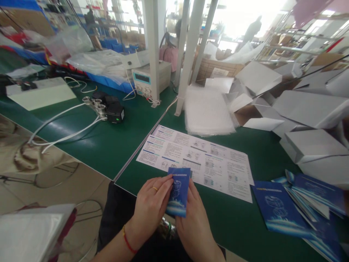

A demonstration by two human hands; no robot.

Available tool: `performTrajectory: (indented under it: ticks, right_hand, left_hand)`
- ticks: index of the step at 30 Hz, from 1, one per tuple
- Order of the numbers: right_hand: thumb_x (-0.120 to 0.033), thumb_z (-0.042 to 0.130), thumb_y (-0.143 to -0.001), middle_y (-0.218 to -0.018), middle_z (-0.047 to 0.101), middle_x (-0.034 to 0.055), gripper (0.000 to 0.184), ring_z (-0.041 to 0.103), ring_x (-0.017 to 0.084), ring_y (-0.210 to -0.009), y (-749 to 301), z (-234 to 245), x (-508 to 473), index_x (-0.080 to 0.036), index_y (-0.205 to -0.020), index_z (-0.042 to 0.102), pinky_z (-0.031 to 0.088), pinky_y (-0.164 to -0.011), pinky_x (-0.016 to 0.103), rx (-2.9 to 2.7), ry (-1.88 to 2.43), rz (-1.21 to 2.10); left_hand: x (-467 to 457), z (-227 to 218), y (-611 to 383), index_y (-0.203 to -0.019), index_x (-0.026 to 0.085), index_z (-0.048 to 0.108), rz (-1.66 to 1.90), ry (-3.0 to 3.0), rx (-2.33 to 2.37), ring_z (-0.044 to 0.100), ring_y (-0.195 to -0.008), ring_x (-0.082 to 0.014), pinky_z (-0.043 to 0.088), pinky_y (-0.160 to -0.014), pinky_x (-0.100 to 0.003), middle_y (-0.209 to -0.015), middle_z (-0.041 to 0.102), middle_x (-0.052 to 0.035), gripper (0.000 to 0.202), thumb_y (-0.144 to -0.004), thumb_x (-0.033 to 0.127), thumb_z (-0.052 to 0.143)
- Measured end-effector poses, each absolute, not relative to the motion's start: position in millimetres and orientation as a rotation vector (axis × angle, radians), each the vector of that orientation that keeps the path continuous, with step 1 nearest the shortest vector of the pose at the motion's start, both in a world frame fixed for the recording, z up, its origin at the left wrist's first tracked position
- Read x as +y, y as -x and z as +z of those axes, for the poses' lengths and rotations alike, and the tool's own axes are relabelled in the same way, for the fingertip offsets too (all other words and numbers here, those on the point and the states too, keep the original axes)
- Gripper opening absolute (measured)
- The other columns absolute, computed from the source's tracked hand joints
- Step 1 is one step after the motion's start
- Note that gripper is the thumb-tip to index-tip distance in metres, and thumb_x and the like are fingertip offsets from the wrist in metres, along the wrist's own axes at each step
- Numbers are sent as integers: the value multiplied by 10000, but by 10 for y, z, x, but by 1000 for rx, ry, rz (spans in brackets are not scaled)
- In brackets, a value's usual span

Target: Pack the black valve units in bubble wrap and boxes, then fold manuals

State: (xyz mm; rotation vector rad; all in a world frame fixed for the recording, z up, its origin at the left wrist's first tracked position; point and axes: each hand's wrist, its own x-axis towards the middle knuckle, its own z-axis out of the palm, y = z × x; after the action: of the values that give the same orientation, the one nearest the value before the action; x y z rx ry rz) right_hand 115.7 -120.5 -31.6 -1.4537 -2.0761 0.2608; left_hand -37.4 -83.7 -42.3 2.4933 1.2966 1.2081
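A small blue folded leaflet [178, 194] with a pale line drawing on its front is held between both hands at the table's front edge. My left hand [154, 200], with a ring and a red string bracelet at the wrist, lies along its left side, fingers closed onto it. Behind and along its right side, my right hand [193, 218] grips it, most of those fingers hidden. Just beyond lies an unfolded printed sheet [196, 156] with text and diagrams, flat on the green table [226, 222].
To the right lie several more blue leaflets [280, 207] in a loose pile, with white boxes [313, 109] heaped behind. Clear plastic bags [208, 111] are stacked beyond the sheet. A bench instrument [151, 78] stands at the back, and black valve-like devices [111, 109] with white cables sit left.
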Motion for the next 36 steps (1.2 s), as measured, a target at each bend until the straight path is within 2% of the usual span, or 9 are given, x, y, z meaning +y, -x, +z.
performTrajectory:
  ticks: [3, 7, 11, 16, 21, 24, 29, 36]
  right_hand:
    - [-73, 453, -958, -1451, 618, 176, 467, 509, 302, -1433, -1250, -382, -1242, -87, -1406, 586, 523, -1133, 493, -1971, 1435, 280]
    - [-109, 447, -1020, -1353, 684, 143, 332, 643, 250, -1286, -1352, -387, -1273, -154, -1258, 673, 582, -1063, 434, -1756, 1474, 248]
    - [-113, 447, -1037, -1308, 702, 119, 308, 658, 225, -1244, -1440, -353, -1292, -179, -1242, 668, 596, -1025, 412, -1683, 1492, 181]
    - [-96, 414, -1039, -1409, 655, 123, 394, 580, 274, -1345, -1549, -384, -1249, -155, -1378, 606, 550, -1063, 511, -1860, 1535, 79]
    - [-20, 380, -974, -1428, 657, 89, 456, 579, 316, -1351, -1596, -410, -1170, -116, -1313, 670, 573, -997, 501, -2135, 1526, -104]
    - [6, 357, -935, -1439, 648, 71, 518, 594, 331, -1337, -1601, -401, -1154, -116, -1319, 682, 584, -962, 510, -2205, 1583, -168]
    - [14, 344, -917, -1463, 623, 46, 560, 577, 341, -1359, -1582, -407, -1090, -124, -1345, 676, 565, -988, 542, -2221, 1692, -195]
    - [50, 330, -878, -1489, 602, 5, 631, 552, 329, -1388, -1646, -409, -1121, -178, -1357, 673, 569, -1011, 518, -2218, 1697, -177]
  left_hand:
    - [-813, -398, 373, -1150, 172, 732, 1151, -2589, 1281, 772, -952, -236, 623, -874, -399, -1160, 796, -103, 238, -1047, 184, 518]
    - [-789, -326, 353, -1157, 170, 738, 990, -2706, 1271, 761, -968, -238, 591, -897, -420, -1169, 793, -97, 232, -1049, 211, 536]
    - [-770, -288, 324, -1189, 170, 727, 846, -2808, 1264, 728, -969, -245, 561, -910, -436, -1187, 778, -112, 251, -1052, 220, 523]
    - [-744, -259, 313, -1298, 181, 674, 594, -2907, 1219, 683, -1016, -272, 526, -944, -473, -1265, 735, -124, 347, -971, 102, 591]
    - [-738, -203, 304, -1371, 212, 630, 358, -2894, 1235, 653, -1056, -274, 518, -946, -464, -1311, 709, -108, 437, -948, 101, 624]
    - [-748, -223, 306, -1395, 214, 612, 354, -2888, 1246, 641, -1070, -266, 499, -967, -457, -1327, 697, -106, 444, -965, 105, 613]
    - [-756, -292, 330, -1355, 208, 634, 446, -2863, 1211, 617, -1100, -262, 464, -1003, -456, -1350, 689, -90, 390, -981, 105, 589]
    - [-734, -320, 350, -1361, 212, 636, 543, -2833, 1215, 606, -1072, -259, 472, -974, -440, -1349, 690, -85, 392, -988, 107, 578]
